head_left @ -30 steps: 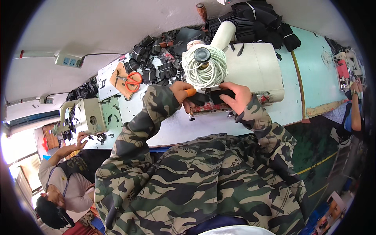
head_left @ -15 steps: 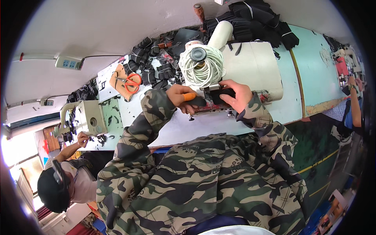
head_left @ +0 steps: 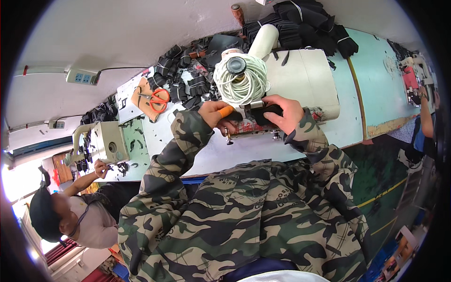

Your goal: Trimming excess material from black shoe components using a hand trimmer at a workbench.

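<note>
My left hand (head_left: 215, 115), with an orange sleeve on one finger, is closed on a small black piece of material (head_left: 233, 116) at the left of the machine's front. My right hand (head_left: 287, 113) presses another black piece (head_left: 267, 114) under its thumb, close to the metal part (head_left: 254, 105) at the machine's front edge. The off-white bench machine (head_left: 305, 80) carries a coil of pale cord (head_left: 240, 82) around a dark knob. Below its front edge show small metal screws (head_left: 276, 135). My fingertips are partly hidden on both sides.
Orange-handled scissors (head_left: 159, 100) lie on a tan sheet (head_left: 144, 101) to the left. Bundles of black pieces (head_left: 164, 66) are heaped behind, with bigger stacks (head_left: 305, 23) at the back right. Co-workers sit at machines on the left (head_left: 110, 143) and far right (head_left: 413, 80).
My left hand has shifted slightly left with its black piece, widening the gap to the metal part. My right hand stays nearly put. The co-worker at left has leaned further left.
</note>
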Motion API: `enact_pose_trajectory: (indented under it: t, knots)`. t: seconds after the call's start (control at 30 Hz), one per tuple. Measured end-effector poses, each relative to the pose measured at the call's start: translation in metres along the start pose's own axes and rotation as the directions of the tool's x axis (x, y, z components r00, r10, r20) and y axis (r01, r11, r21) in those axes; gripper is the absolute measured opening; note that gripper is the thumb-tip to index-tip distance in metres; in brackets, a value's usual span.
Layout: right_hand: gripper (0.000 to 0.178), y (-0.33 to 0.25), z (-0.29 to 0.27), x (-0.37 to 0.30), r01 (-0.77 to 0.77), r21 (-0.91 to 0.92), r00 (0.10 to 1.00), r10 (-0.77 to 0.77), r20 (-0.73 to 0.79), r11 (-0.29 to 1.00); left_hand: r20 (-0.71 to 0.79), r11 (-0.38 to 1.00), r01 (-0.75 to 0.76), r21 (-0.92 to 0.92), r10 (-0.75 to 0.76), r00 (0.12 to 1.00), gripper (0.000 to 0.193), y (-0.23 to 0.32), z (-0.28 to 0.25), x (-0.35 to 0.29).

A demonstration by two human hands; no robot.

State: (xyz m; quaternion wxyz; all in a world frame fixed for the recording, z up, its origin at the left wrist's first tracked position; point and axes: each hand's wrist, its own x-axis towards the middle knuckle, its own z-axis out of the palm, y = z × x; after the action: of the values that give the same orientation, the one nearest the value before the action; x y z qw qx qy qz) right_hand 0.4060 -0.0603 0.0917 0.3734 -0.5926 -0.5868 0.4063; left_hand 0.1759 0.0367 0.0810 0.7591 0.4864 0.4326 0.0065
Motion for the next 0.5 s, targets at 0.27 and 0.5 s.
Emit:
enact_pose_trajectory:
  t: [0.27, 0.5]
  knots:
    - [0.023, 0.008, -0.001, 0.002, -0.007, -0.03, 0.991, 0.011, 0.131, 1.0, -0.188, 0.996, 0.029, 0.087, -0.012, 0.982, 0.02, 0.008, 0.03, 0.011]
    - [0.027, 0.006, 0.032, -0.025, -0.156, 0.278, 0.983, 0.176, -0.047, 0.948, -0.017, 0.894, 0.041, 0.446, -0.038, 0.999, 0.042, -0.013, 0.06, -0.038]
